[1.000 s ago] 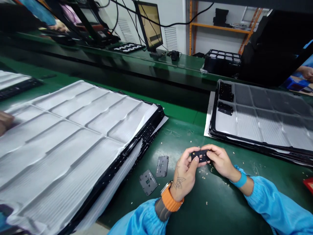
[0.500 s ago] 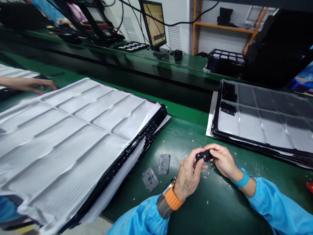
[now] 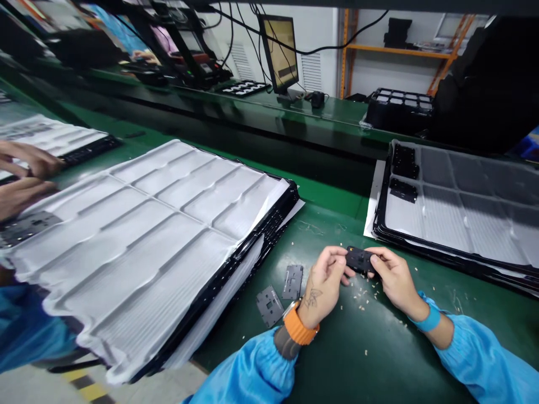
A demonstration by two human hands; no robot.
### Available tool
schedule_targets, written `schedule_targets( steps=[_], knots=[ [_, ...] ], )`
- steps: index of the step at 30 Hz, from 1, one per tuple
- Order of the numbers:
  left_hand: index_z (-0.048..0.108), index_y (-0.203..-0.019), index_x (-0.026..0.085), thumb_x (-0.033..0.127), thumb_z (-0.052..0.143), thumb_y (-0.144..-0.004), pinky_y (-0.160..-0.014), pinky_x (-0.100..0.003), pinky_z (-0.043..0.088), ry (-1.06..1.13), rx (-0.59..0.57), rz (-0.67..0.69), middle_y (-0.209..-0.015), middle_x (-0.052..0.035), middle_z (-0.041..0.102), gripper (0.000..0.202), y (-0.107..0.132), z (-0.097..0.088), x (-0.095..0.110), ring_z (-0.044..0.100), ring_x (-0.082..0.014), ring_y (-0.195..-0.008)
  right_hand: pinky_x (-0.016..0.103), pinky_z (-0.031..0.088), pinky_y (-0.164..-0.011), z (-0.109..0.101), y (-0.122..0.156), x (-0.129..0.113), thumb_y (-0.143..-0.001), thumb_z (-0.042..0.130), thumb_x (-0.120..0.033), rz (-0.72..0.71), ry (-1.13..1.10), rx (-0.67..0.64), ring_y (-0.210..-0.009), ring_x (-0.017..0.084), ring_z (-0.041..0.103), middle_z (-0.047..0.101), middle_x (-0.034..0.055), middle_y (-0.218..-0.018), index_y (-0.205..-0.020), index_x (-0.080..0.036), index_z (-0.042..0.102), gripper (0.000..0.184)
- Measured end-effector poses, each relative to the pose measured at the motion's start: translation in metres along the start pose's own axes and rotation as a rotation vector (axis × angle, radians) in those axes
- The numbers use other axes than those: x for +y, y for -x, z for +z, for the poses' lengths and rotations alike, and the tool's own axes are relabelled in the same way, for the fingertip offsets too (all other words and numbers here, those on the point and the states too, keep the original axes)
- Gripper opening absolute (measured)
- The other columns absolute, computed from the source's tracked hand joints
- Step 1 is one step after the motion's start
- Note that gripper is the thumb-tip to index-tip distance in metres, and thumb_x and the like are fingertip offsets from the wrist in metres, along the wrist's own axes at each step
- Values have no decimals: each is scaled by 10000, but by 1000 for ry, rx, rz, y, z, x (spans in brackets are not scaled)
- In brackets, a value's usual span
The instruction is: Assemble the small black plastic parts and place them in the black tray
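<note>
The left hand [image 3: 323, 286] and right hand [image 3: 396, 281] pinch a small black plate [image 3: 360, 261] between their fingers, just above the green tabletop [image 3: 379, 350]; it looks light and stiff, best held by its edges, with two grey plates [image 3: 292, 282] lying nearby.

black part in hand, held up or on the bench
Held up: the black part is pinched between left hand and right hand, above the green bench.

Small black plate [image 3: 360, 260], rectangular, cut-out centre, hand-held
</note>
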State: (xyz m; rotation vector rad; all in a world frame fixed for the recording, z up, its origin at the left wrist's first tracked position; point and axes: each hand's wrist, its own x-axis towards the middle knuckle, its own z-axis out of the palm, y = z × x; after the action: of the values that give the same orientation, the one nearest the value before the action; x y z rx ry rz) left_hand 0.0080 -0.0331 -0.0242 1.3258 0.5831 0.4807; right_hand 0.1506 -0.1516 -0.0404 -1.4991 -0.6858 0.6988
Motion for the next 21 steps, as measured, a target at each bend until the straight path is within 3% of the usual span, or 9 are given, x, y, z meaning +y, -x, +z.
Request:
schedule_targets(
  steps=[3,5,10,14,21],
  knots=[
    [396,-1255,186,304,616,-891,-612,-276,546,213,-35,-53,-1050,-93,664,441,-2,2,0,682,-175,-737,198,475,-537,-1,2,1,-930,626,-452,5,-6,-16,-574,106,573,658,36,-804,-1026,-158,679,314],
    [421,-1281,158,293,639,-873,-600,-254,538,183,-56,-60,-996,-101,687,482,-2,2,1,676,-161,-695,188,472,-520,0,3,1,-939,620,-437,4,11,-46,-558,100,572,652,29,-780,-1022,-160,678,295],
    [603,-1111,83,347,613,-881,-495,-191,477,86,-60,-79,-692,-72,681,351,-2,2,1,633,-137,-559,185,507,-540,3,8,-2,-958,606,-403,-18,36,-95,-586,103,603,661,29,-814,-1022,-174,678,248],
    [626,-972,96,364,604,-873,-426,-164,428,64,-19,-111,-630,-59,664,287,-3,3,-1,634,-142,-524,191,510,-544,4,12,-1,-968,596,-388,-28,64,-120,-597,110,614,658,31,-821,-1017,-171,673,235],
    [608,-891,122,405,590,-877,-396,-167,404,63,23,-128,-638,-42,655,283,-1,5,-2,647,-154,-523,199,492,-549,3,15,0,-985,577,-379,-33,127,-139,-592,114,616,647,21,-777,-1030,-166,659,233]
  ],
)
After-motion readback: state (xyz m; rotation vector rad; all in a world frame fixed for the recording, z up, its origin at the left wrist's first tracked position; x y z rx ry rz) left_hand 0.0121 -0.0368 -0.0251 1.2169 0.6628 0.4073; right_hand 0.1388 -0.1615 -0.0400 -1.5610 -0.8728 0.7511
